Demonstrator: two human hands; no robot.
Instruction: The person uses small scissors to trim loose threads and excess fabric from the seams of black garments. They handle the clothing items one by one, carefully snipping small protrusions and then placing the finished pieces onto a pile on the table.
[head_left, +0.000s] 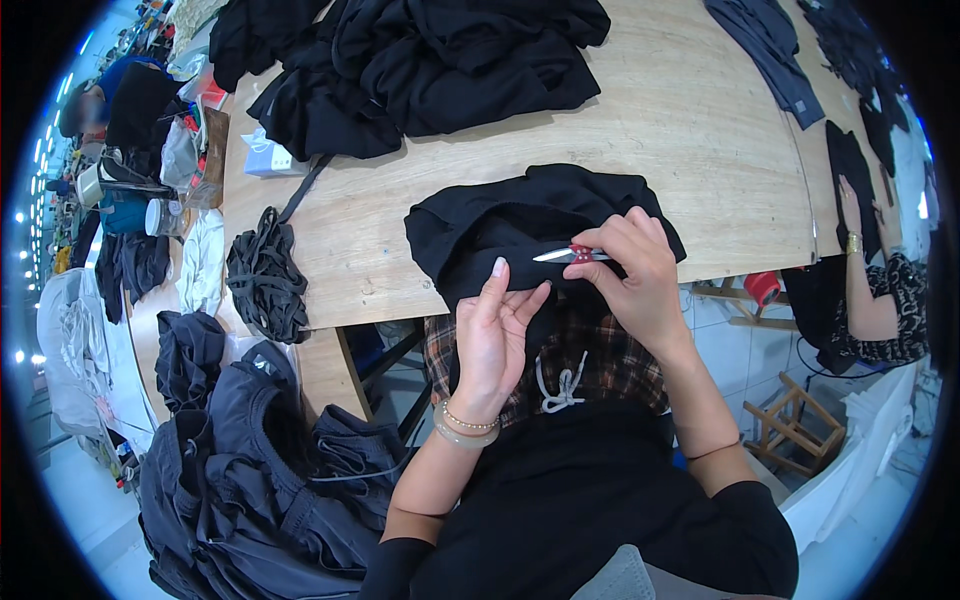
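A small pale blue-white box [268,157] lies on the wooden surface [700,130] near its left edge, just beside the pile of black garments [420,70]; it is roughly rectangular with a crumpled white top, and what is printed on it is too small to tell. Farther left, past the edge of the surface, a red-and-white packet [212,95] shows among bags and cloth, mostly hidden. Below it stand a grey tape roll [92,183] and a clear tub [160,216] with a pale band that may be a label. No signs or screens show.
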